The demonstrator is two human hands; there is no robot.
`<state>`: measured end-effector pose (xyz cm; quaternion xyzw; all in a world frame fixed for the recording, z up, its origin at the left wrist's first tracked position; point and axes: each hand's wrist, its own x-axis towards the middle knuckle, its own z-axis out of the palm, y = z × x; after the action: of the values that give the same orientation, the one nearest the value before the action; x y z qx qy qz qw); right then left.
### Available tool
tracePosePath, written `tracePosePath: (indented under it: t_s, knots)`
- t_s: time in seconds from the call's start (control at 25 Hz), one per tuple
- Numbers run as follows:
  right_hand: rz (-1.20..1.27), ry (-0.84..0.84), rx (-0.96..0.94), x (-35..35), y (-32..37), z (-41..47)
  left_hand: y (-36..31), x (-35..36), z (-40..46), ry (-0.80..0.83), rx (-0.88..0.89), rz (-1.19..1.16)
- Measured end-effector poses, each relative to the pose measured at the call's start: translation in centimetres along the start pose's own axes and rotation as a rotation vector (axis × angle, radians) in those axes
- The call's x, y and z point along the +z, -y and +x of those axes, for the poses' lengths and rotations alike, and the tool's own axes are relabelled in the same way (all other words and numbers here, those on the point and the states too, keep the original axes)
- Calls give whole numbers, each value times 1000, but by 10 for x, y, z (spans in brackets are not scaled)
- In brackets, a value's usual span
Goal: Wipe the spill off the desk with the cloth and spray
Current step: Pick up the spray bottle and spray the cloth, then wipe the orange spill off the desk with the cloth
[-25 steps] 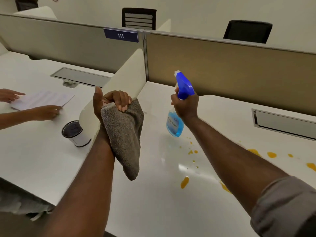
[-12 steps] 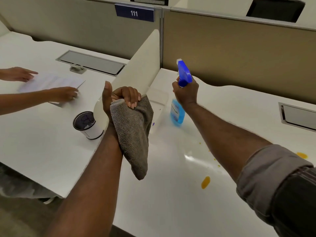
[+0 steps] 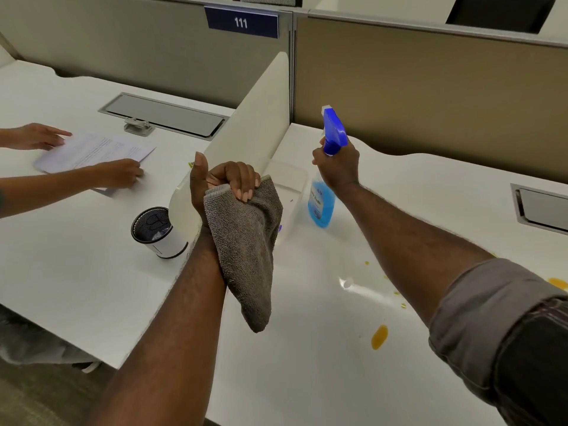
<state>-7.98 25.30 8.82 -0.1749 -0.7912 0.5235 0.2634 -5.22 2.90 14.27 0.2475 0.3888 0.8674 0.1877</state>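
My left hand [image 3: 227, 182] grips a grey cloth [image 3: 246, 250] by its top edge, and the cloth hangs down over my wrist above the white desk [image 3: 307, 379]. My right hand [image 3: 338, 167] is closed around the neck of a spray bottle [image 3: 322, 204] with a blue trigger head and blue liquid; the bottle stands upright at the desk's back left. Orange spill drops [image 3: 379, 336] lie on the desk under and to the right of my right forearm, with another patch [image 3: 558, 282] by my sleeve.
A white divider panel [image 3: 255, 124] separates this desk from the left one, where a cup [image 3: 156, 232] stands near its end. Another person's hands [image 3: 120, 172] rest on a paper [image 3: 95, 150] there. Beige partitions [image 3: 430, 87] close the back; a cable tray [image 3: 544, 207] sits far right.
The view has shifted left and down, so more of the spill has left the frame. The spray bottle now sits farther back-left on the desk. Both hands keep their grips.
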Motion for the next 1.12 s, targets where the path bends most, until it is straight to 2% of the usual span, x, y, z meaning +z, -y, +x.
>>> tracePosePath:
  t_s: [0.04,0.28,0.4,0.44,0.48,0.52,0.64,0.72,0.8,0.92,0.96,1.0,1.08,1.12]
  knots:
    - [2,29,12,-3,-2,0,1,4,2,41,33,42]
    - [-65,171,-48,-42,-7,-21,0,37,10,55,22,81]
    - [-57,-80,-104,-81,-3,-47,3,65,14,95,37,61]
    - [7,-148,-80,-93,1,-59,6,77,16,113,46,47]
    - [126,-141,-7,-105,5,-72,10,90,18,124,48,29]
    - [274,-56,97,-117,12,-84,15,107,21,131,42,7]
    - [629,458,395,-149,27,-108,41,159,26,182,-3,-77]
    - [871,699,514,-175,26,-116,62,195,28,234,-41,-126]
    - [999,774,567,-210,21,-121,79,225,38,282,-105,-180]
    - [951,695,571,-268,2,-130,109,256,50,330,-144,-227]
    - [924,652,551,-285,-6,-132,123,262,50,315,-152,-209]
    - [907,599,539,-301,-13,-134,140,265,47,233,-178,-165]
    - [884,479,521,-335,-24,-137,170,269,42,-74,-301,79]
    - [869,425,508,-355,-29,-137,184,269,42,-170,-328,144]
